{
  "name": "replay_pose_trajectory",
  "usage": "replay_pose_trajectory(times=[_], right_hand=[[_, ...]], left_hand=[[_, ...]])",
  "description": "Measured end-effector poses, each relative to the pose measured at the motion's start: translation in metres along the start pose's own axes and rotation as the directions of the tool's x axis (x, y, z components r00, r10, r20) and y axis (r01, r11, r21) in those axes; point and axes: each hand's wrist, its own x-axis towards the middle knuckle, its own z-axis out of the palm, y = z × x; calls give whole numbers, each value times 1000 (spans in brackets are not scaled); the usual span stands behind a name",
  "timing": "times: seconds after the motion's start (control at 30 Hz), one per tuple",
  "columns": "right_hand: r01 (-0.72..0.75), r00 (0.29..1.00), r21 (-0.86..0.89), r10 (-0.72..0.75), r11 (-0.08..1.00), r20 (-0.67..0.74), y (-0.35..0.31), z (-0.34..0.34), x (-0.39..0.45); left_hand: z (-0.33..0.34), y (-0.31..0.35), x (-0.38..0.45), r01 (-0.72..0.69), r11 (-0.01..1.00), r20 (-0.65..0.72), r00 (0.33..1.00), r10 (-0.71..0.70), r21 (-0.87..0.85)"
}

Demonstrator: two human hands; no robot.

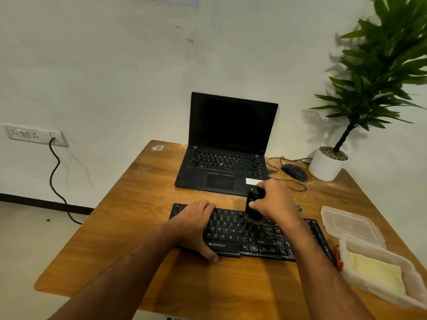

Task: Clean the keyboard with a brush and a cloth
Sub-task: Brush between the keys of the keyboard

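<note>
Both my forearms reach in from six o'clock. My left hand lies flat on the one keyboard, marked ZEBRONICS, thumb hooked over its near edge. My right hand grips the brush, bristles down on the keys. At three o'clock, one tub holds a yellow cloth.
</note>
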Motion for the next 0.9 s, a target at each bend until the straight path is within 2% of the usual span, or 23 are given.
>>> replay_pose_trajectory(times=[0.07,0.2,0.37,0.43,0.5,0.67,0.73,0.83,0.9], right_hand=[[18,999,81,-15,997,-42,-3,5,3],[23,1000,76,-22,997,-18,-2,25,1],[48,991,147,-29,988,-129,2,16,8],[70,996,163,-60,984,-67,-1,17,7],[63,998,109,-61,992,-16,0,23,5],[19,992,117,-4,993,-123,9,17,8],[47,994,140,-33,989,-104,9,12,9],[66,998,79,-66,995,3,6,18,5],[52,998,95,-49,994,-35,8,25,6]], left_hand=[[0,0,1,7,1000,4,1000,-7,2],[0,1,1,13,1000,9,1000,-13,-2],[0,1,1,6,1000,0,1000,-6,18],[0,1,1,9,1000,2,1000,-9,18],[1,1,2,8,1000,4,1000,-8,19],[0,1,1,8,1000,0,1000,-8,13],[1,1,2,8,1000,-1,1000,-8,8],[2,0,2,7,1000,-13,1000,-7,12],[2,0,1,7,1000,-11,1000,-7,18]])
